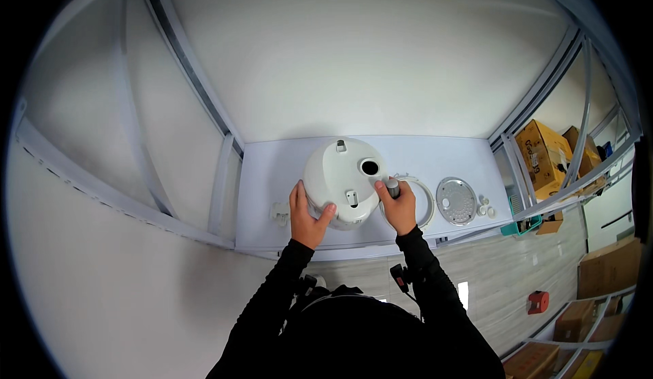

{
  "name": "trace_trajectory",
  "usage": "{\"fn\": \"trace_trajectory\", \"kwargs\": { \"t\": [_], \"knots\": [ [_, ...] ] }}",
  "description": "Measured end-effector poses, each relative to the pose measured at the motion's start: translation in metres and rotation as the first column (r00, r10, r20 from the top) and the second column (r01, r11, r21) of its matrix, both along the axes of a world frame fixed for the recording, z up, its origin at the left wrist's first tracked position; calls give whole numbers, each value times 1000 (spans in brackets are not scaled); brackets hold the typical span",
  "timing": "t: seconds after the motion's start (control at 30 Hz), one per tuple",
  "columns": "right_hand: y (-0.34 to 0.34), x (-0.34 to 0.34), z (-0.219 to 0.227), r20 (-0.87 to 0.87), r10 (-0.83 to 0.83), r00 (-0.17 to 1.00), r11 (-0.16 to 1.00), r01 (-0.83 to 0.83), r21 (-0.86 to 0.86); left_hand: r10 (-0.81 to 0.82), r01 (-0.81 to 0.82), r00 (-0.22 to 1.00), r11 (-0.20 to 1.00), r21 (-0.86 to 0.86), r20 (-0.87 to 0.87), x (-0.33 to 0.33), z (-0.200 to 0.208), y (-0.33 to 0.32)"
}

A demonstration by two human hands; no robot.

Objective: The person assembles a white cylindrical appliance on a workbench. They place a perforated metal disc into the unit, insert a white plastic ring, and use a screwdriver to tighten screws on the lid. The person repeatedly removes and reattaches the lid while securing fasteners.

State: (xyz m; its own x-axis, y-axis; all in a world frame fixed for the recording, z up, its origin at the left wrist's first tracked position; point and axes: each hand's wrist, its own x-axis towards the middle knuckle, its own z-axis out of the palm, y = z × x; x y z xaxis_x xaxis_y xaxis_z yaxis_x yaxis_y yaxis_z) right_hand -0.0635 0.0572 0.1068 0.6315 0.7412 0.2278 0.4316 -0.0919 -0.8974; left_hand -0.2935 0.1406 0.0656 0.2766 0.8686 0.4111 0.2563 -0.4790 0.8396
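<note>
A white round appliance [340, 175], like a rice cooker with its domed lid shut, stands on the white table [422, 151]. Its lid has a dark round hole [370, 167] near the right side. My left hand [307, 214] rests against the cooker's left front side, thumb on the lid. My right hand [400, 205] holds a small grey cylindrical cap [392, 186] just right of the hole, beside the cooker.
A white ring [423, 199] lies on the table partly behind my right hand. A round perforated metal plate [456, 201] and small white parts [486, 208] lie further right. A small white part [279, 213] sits at the left. Cardboard boxes [544, 153] stand at the right.
</note>
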Motion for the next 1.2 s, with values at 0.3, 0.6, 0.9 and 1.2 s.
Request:
{"fn": "trace_trajectory", "kwargs": {
  "t": [0.3,0.6,0.9,1.2],
  "knots": [
    [0,0,14,72,41,997,998,-38,-52,-19,25,988,999,-41,156,2,-5,3],
    [2,0,11,-55,44,997,997,-47,-57,-43,70,975,990,-119,217,1,-2,4],
    [1,6,-20,-67,6,998,999,-3,45,-4,39,970,990,-137,242,-9,-8,2],
    [-24,-1,8,-96,49,994,972,-25,232,345,-366,876,931,3,-336,-71,-55,14]
  ]
}}
